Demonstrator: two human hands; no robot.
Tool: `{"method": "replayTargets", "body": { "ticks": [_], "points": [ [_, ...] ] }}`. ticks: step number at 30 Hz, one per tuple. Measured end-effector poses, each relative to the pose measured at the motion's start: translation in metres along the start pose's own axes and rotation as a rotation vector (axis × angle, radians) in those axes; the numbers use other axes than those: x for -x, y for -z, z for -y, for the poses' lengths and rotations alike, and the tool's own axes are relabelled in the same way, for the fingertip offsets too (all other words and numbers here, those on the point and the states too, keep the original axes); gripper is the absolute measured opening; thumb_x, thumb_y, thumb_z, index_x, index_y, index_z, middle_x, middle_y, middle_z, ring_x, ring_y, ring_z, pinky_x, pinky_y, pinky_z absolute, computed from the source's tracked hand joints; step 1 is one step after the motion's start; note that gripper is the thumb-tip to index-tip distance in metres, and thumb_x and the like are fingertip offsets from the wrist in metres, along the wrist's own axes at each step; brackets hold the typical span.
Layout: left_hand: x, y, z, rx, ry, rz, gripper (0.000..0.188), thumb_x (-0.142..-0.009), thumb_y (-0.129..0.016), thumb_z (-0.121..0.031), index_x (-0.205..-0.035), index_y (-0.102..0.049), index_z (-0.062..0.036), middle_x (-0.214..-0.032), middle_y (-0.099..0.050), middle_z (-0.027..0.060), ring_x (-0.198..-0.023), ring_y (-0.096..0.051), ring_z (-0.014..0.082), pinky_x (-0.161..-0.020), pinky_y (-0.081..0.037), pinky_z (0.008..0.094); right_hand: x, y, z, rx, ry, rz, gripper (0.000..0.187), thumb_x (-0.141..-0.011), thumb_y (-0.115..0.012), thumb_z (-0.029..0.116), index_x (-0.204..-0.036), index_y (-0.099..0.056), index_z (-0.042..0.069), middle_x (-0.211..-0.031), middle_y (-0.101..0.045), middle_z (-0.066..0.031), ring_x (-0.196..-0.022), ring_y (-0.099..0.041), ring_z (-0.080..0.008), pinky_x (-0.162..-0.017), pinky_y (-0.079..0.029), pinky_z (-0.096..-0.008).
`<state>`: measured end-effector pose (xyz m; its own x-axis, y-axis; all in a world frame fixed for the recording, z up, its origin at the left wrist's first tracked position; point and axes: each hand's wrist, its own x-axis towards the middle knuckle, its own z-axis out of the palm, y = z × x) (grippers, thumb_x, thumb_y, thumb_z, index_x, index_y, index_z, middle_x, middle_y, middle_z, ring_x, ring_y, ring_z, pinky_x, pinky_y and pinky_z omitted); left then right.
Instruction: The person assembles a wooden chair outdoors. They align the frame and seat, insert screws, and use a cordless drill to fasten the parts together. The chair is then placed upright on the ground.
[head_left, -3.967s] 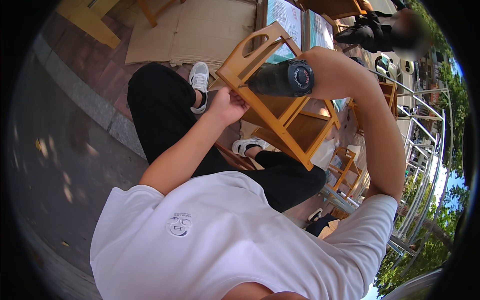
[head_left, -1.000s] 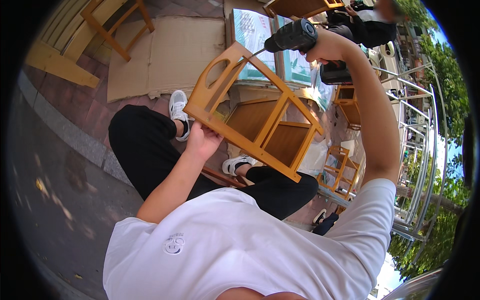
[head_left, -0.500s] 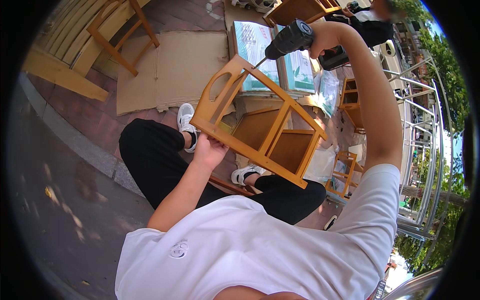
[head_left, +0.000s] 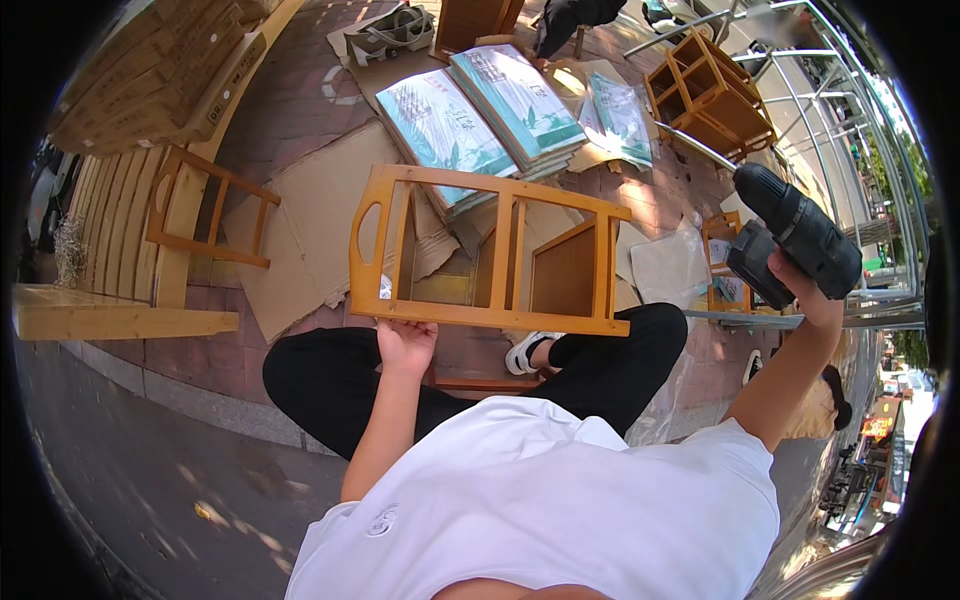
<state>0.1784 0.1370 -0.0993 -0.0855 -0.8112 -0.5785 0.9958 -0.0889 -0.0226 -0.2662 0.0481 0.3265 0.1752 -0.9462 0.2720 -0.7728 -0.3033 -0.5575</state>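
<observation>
A small orange-brown wooden chair lies on its side before me, its slotted top rail to the left. My left hand is closed on the near rail at that slotted end, the fingers partly hidden behind the wood. Off to the right, my right hand grips a black cordless drill by its handle. The drill's long thin bit points up and left, apart from the chair.
Two stacks of flat white-and-green packages lie beyond the chair on cardboard. Another chair frame leans by a slatted bench at left. More wooden furniture and metal tubing stand at right. A person's dark-clothed leg is at the back.
My right hand has swung the drill away from the chair's top corner, out to the right and nearer me. The chair has turned more level, still in my left hand. My view has shifted.
</observation>
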Motion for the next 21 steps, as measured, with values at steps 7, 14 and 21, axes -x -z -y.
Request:
{"method": "replayTargets", "body": {
  "ticks": [7,14,21],
  "points": [
    [0.008,0.018,0.054,-0.44,0.159,-0.469,0.033,-0.104,-0.048,-0.038,-0.086,-0.055,-0.011,-0.075,-0.054,0.0015,-0.072,-0.054,0.0188,-0.066,-0.045,0.0325,0.329,-0.035,-0.182,-0.716,-0.834,-0.583,0.046,-0.084,-0.074,0.004,-0.128,-0.061,0.002,-0.078,-0.061,-0.0013,-0.066,-0.059,-0.0106,-0.063,-0.046,-0.0258],
    [0.014,0.02,0.136,-0.929,0.436,-0.535,0.027,-0.104,-0.051,-0.032,-0.087,-0.057,-0.0107,-0.075,-0.055,0.0016,-0.072,-0.054,0.0196,-0.068,-0.046,0.0326,0.558,-0.282,-0.318,-0.883,-1.446,-1.125,0.022,-0.075,-0.075,0.004,-0.094,-0.064,0.001,-0.072,-0.06,-0.0055,-0.062,-0.06,-0.019,-0.059,-0.048,-0.0317],
    [0.021,0.013,0.162,-1.239,0.44,-0.446,0.022,-0.101,-0.055,-0.029,-0.086,-0.058,-0.0137,-0.07,-0.053,0.0003,-0.072,-0.057,0.02,-0.069,-0.048,0.0319,0.601,-0.331,-0.413,-0.795,-1.382,-1.548,0.026,-0.084,-0.081,0.009,-0.105,-0.066,0.005,-0.093,-0.067,-0.0045,-0.073,-0.063,-0.017,-0.068,-0.052,-0.0346]
  ]
}}
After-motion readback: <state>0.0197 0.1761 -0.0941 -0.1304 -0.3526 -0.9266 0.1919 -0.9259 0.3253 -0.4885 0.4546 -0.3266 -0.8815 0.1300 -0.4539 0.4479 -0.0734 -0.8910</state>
